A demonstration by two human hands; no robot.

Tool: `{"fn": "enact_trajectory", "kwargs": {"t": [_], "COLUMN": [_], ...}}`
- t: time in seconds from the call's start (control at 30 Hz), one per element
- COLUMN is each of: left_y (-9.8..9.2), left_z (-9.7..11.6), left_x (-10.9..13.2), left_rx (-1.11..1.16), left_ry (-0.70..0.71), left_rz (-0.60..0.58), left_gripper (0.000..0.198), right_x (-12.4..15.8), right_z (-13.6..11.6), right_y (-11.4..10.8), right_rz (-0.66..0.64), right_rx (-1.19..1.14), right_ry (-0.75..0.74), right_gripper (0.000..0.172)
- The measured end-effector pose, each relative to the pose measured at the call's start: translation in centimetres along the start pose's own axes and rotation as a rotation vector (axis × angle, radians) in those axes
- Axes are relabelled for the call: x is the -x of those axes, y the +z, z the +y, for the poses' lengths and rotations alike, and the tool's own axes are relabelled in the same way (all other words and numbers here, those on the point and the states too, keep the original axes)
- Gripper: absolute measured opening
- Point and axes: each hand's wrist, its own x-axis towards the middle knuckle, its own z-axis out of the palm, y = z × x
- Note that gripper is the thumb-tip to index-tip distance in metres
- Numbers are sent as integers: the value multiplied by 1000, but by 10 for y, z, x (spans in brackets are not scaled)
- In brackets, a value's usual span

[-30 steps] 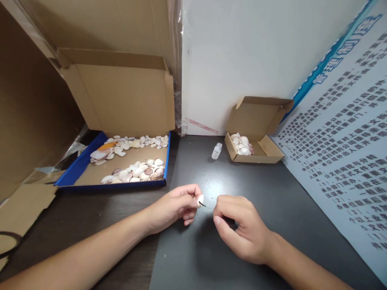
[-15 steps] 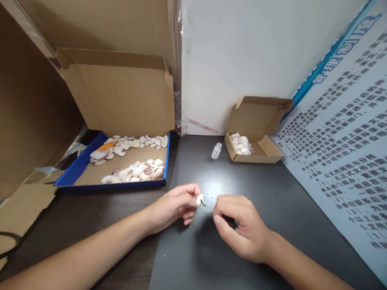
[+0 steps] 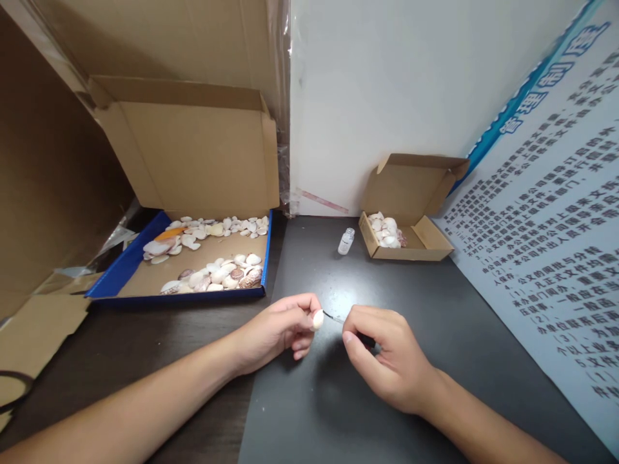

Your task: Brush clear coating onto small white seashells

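Note:
Between the thumb and fingers of my left hand (image 3: 290, 328) is a small white seashell (image 3: 318, 319), held over the dark mat. My right hand (image 3: 382, 354) is closed on a small applicator brush (image 3: 333, 316) with a thin clear stem and black bristles. Part of its dark handle shows under the curled fingers; the rest is hidden. The bristle tip meets the shell's upper right edge, or lies just beside it. Beyond the hands a small clear glass bottle (image 3: 345, 241) with a pale label stands upright, its neck uncapped.
At the left, an open blue-edged cardboard box (image 3: 178, 296) holds many seashells in two groups. A smaller open brown box (image 3: 411, 254) with white shells (image 3: 384, 231) stands at back right. A white panel (image 3: 387, 84) rises behind, and a printed sheet (image 3: 541, 245) leans along the right.
The brush tip has moved from across the shell's face up to its upper right edge. My right hand has shifted slightly, and the shell has turned a little in my left fingers.

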Motion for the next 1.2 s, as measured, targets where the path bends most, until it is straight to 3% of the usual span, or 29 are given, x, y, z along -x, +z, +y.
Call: {"fn": "enact_trajectory", "kwargs": {"t": [0.23,0.6,1.2], "left_y": [0,-1,1], "left_z": [0,-1,1], "left_x": [0,1,1], "left_rx": [-14,-3,4], "left_ry": [-3,0,-4], "left_rz": [9,3,27], "left_gripper": [10,11,9], "right_x": [1,1,-1], "right_z": [-1,-1,-3], "right_y": [1,0,0], "right_rz": [-52,22,-38], "right_rx": [-42,25,-49], "right_ry": [-96,15,-100], "right_gripper": [20,24,21]}}
